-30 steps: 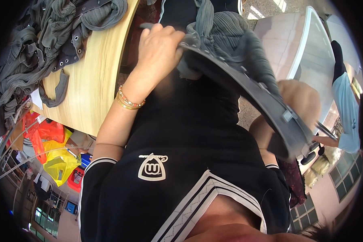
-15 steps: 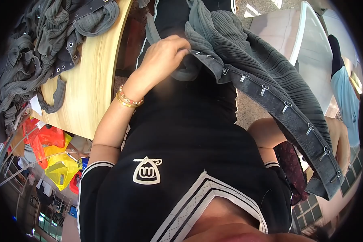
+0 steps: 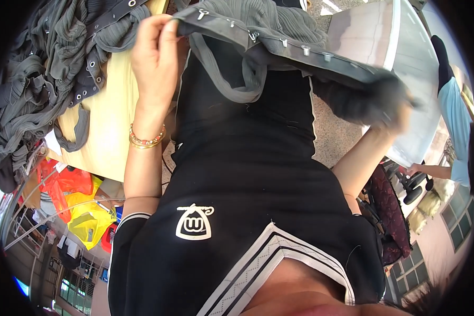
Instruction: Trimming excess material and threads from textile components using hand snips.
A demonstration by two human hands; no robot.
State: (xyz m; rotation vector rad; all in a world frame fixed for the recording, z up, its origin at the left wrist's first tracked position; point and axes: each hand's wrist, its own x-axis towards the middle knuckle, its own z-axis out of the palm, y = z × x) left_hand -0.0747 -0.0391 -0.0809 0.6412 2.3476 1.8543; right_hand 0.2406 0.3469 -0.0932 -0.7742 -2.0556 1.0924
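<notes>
My left hand (image 3: 155,58) has swung leftward, pinching the grey hook-and-eye tape (image 3: 292,50); can't tell if blurred right hand (image 3: 400,120) grips; best kept taut, untwisted.

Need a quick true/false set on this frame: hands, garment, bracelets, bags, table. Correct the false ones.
1. The left hand pinches the garment. True.
2. The bracelets are on the right arm. False: the bracelets are on the left arm.
3. The blurred right hand is at the garment's other end. True.
4. The yellow bag lies on the table. False: the yellow bag is off the table, beside the red bag.
5. A grey pile lies on the table. True.
</notes>
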